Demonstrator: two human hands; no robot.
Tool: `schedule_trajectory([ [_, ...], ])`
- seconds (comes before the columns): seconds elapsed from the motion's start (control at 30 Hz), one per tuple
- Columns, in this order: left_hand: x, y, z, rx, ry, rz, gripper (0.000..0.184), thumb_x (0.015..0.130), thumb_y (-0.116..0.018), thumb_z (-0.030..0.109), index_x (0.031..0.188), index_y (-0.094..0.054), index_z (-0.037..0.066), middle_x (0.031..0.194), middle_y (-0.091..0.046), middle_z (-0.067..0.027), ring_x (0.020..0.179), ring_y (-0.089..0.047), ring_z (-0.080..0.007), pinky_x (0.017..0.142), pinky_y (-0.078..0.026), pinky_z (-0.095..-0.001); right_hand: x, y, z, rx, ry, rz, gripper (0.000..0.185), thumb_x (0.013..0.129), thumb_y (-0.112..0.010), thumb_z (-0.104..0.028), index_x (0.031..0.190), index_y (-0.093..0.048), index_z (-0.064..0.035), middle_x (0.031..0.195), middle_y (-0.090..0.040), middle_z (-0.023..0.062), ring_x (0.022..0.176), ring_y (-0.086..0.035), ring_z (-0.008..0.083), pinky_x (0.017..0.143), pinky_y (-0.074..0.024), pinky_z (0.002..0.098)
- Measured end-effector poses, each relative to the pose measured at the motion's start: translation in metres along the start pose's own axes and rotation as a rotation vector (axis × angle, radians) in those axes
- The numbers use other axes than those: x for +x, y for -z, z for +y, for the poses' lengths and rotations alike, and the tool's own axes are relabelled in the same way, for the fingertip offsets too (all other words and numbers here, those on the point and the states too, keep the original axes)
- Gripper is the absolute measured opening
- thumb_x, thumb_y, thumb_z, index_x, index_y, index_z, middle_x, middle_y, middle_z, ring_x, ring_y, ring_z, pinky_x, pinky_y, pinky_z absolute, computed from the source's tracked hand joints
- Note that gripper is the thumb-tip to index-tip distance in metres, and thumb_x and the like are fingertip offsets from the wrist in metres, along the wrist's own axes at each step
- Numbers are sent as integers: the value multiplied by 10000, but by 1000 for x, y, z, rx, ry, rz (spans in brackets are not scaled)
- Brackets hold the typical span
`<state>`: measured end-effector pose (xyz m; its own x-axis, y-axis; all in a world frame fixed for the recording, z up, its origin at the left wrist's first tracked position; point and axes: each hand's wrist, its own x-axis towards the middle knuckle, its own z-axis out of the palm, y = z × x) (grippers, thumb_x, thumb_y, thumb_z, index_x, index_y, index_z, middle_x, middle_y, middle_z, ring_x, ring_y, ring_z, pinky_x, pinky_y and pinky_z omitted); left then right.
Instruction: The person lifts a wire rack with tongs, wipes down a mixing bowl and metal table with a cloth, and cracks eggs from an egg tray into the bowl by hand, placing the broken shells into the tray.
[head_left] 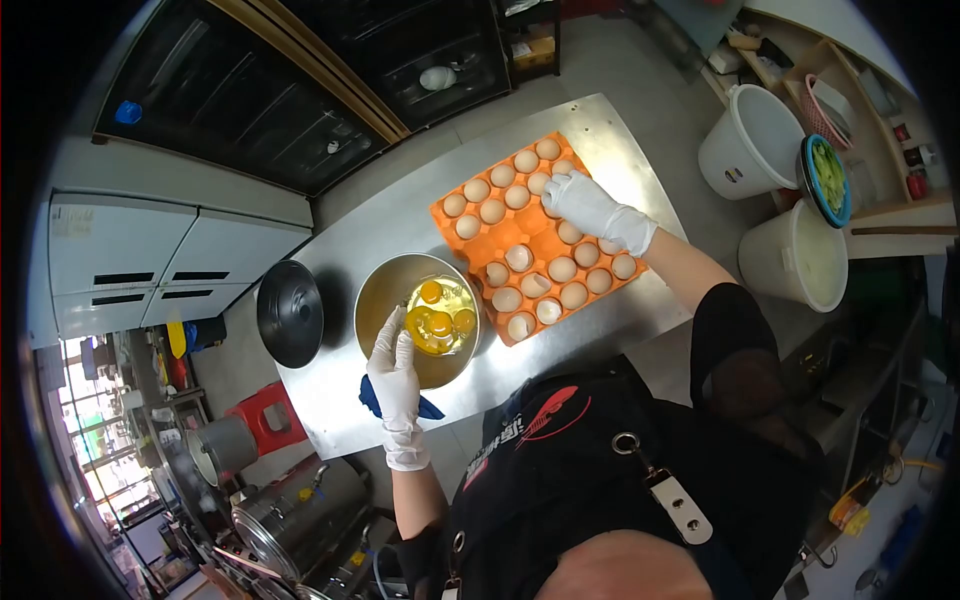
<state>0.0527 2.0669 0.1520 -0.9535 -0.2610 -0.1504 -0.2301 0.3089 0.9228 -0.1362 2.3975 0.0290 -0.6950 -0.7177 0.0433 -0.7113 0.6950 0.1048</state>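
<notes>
Black apron [590, 440] is nearest the camera. Left hand [395, 375], gloved, reaches into the metal bowl [378, 290] of yolks [438, 323]; right hand [595, 212], gloved, bends over eggs [517, 197] in the orange tray [487, 250]. Neither grip can be determined.

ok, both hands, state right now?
Left hand: fingers bent over the bowl; can't tell if it holds anything.
Right hand: fingers curled down at the egg tray; grip hidden, can't tell.
</notes>
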Motion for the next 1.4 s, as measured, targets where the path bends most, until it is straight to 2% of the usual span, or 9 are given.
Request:
schedule_trajectory([
  [0.13,-3,4,-2,-2,30,34,360,998,-535,125,1309,-546,-56,1283,-606,-152,1179,-567,-204,1024,-424,-291,-4,19,8,204,-22,-39,223,751,-688,-118,958,-637,-52,982,-620,96,956,-594,263,811,-498,356],
  [0.2,-4,9,-9,-28,30,48,356,998,-537,127,1304,-551,-55,1281,-607,-151,1172,-571,-203,1020,-430,-290,-11,34,-11,836,-467,58,379,773,-705,-118,1136,-621,-50,1114,-602,117,1058,-575,277,909,-482,355],
  [0.3,-6,16,-27,-60,58,81,351,995,-544,127,1298,-559,-50,1254,-624,-146,1152,-584,-197,1012,-441,-282,-11,66,-60,1458,-434,237,496,832,-656,-92,1318,-553,-97,1244,-555,112,1148,-538,266,983,-448,365],
  [0.63,-12,26,-41,-220,98,106,341,1001,-520,123,1285,-560,-61,1224,-638,-164,1144,-599,-204,1018,-441,-295,11,65,-147,1093,77,404,491,826,-652,-28,1305,-557,-71,1270,-515,116,1159,-553,309,967,-479,357],
  [0.77,-11,21,-30,-123,-1,106,343,975,-548,79,1296,-559,-40,1255,-618,-158,1129,-603,-200,1010,-448,-295,17,99,-147,1258,-32,470,467,891,-609,-41,1348,-513,-37,1289,-528,149,1142,-574,290,986,-475,333],
  [0.87,-2,14,-13,38,-256,91,426,860,-645,-18,1281,-585,12,1189,-605,-139,1099,-611,-219,952,-486,-305,36,113,-146,2146,-168,27,433,977,-553,-110,1369,-455,44,1269,-551,117,1146,-566,169,934,-501,277],
  [0.97,8,16,2,151,-385,38,450,825,-663,-27,1269,-594,15,1182,-607,-152,1101,-614,-243,946,-487,-313,49,110,-160,2367,-126,-67,458,989,-544,-145,1398,-433,28,1279,-537,120,1120,-558,174,927,-489,295],
  [1.17,21,24,-2,278,-558,-11,461,789,-679,-11,1243,-613,30,1215,-620,-156,1108,-621,-289,941,-496,-333,66,101,-188,2370,-111,-183,461,987,-561,-176,1377,-446,41,1275,-536,124,1129,-561,180,909,-510,301],
  [1.4,34,34,-19,469,-634,-57,427,794,-645,9,1220,-637,40,1145,-651,-175,978,-669,-324,852,-548,-359,80,80,-210,2364,-266,-270,335,1005,-535,-201,1251,-551,27,1007,-614,65,780,-571,120,695,-492,248],
])
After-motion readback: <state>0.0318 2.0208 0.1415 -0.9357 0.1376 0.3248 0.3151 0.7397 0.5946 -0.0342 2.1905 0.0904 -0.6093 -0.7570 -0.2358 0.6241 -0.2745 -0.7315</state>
